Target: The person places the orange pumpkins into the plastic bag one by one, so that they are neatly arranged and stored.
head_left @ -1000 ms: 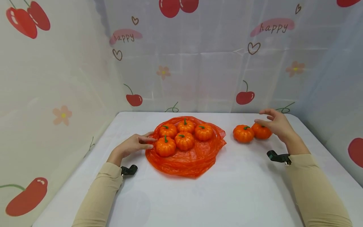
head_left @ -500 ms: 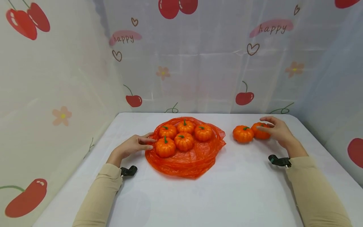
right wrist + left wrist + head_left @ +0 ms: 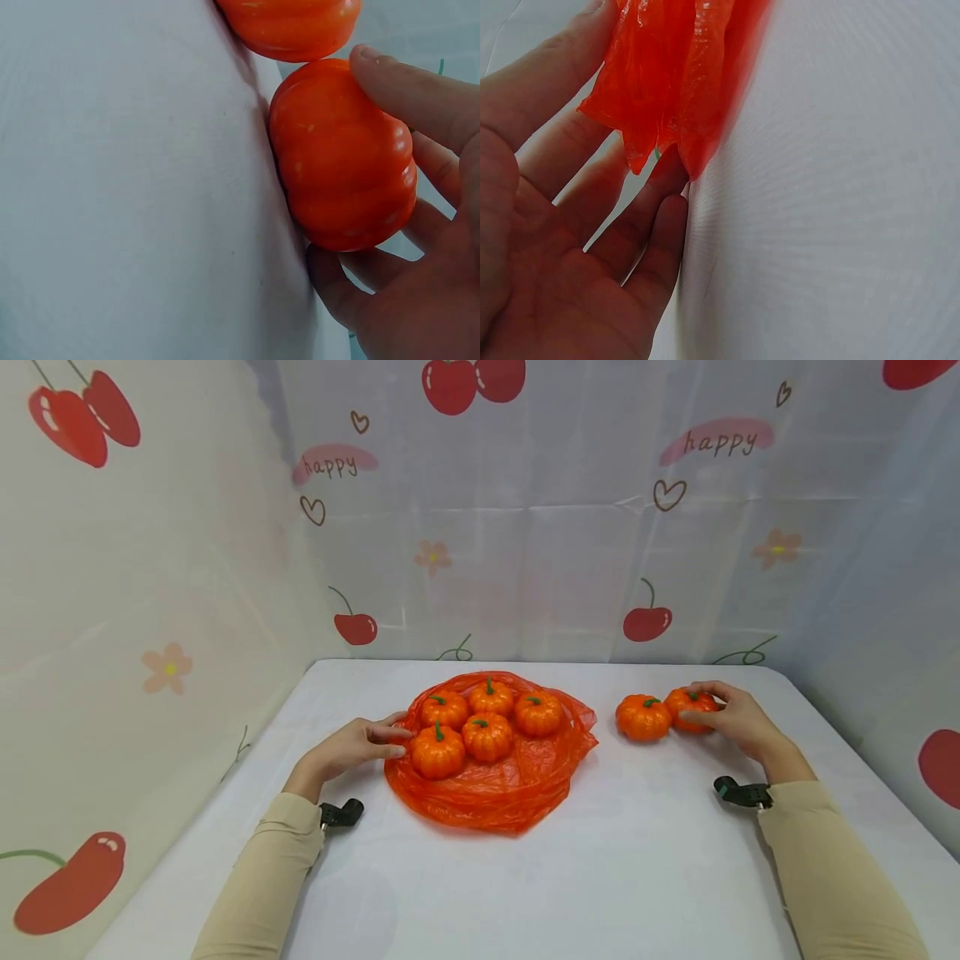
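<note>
An orange plastic bag (image 3: 517, 789) lies spread on the table with several small orange pumpkins (image 3: 488, 735) on it. At its left edge, my left hand (image 3: 348, 750) touches the bag with relaxed, spread fingers; in the left wrist view the crumpled bag edge (image 3: 667, 75) hangs between thumb and fingers. To the right, two more pumpkins sit side by side on the table. My right hand (image 3: 738, 722) holds the farther-right pumpkin (image 3: 686, 703), thumb on its near side and fingers around it. The right wrist view shows this pumpkin (image 3: 341, 161) still against the table.
The other loose pumpkin (image 3: 643, 718) stands just left of the held one, touching or nearly touching it. A white table (image 3: 525, 893) carries everything. Patterned curtains (image 3: 525, 552) enclose its back and sides. Black wrist cameras (image 3: 741, 792) stick out from both sleeves.
My right hand has come down from above the right-hand pumpkin and closed around it. The left hand, the bag and the pumpkins on it have stayed put.
</note>
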`<move>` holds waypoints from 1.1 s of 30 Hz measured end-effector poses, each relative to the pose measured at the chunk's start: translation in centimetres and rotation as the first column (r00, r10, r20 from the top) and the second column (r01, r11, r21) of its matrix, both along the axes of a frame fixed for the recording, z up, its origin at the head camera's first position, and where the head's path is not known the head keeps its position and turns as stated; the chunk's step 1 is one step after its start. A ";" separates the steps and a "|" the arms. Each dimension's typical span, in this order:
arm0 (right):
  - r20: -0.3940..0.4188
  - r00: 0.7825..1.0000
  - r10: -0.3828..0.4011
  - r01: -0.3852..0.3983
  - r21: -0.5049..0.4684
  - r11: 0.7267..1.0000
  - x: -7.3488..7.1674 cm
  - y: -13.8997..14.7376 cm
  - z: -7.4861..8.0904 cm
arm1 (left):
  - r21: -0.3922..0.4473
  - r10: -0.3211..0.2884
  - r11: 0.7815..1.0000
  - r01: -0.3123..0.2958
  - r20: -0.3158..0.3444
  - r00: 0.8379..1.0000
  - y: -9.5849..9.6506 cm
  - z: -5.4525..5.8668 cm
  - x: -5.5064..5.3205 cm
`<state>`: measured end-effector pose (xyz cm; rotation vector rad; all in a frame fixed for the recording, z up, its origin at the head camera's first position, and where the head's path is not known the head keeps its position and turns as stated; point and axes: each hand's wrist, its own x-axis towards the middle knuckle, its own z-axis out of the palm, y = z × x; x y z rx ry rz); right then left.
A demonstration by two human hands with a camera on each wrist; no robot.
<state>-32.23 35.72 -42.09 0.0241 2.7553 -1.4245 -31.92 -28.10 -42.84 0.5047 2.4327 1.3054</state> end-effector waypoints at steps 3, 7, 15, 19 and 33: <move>0.010 1.000 0.003 -0.003 0.014 1.000 0.0 0.2 -0.2 | -0.001 -0.001 1.000 0.001 0.002 1.000 0.0 -0.1 -0.1; 0.006 1.000 -0.006 0.005 0.021 1.000 0.0 0.3 -0.4 | -0.004 0.003 1.000 -0.003 0.006 1.000 0.0 -0.3 0.0; -0.027 0.999 -0.033 0.033 0.018 0.999 0.4 0.6 -0.1 | -0.014 0.001 1.000 -0.001 0.003 1.000 0.0 -0.2 -0.2; -0.055 0.998 -0.034 0.035 0.012 0.999 0.4 0.6 0.6 | -0.015 0.002 1.000 -0.002 -0.002 1.000 0.1 0.1 -0.2; -0.095 0.995 0.008 -0.011 -0.034 0.999 1.0 -1.2 4.5 | -0.004 -0.001 1.000 0.001 0.008 1.000 0.0 0.1 -0.1</move>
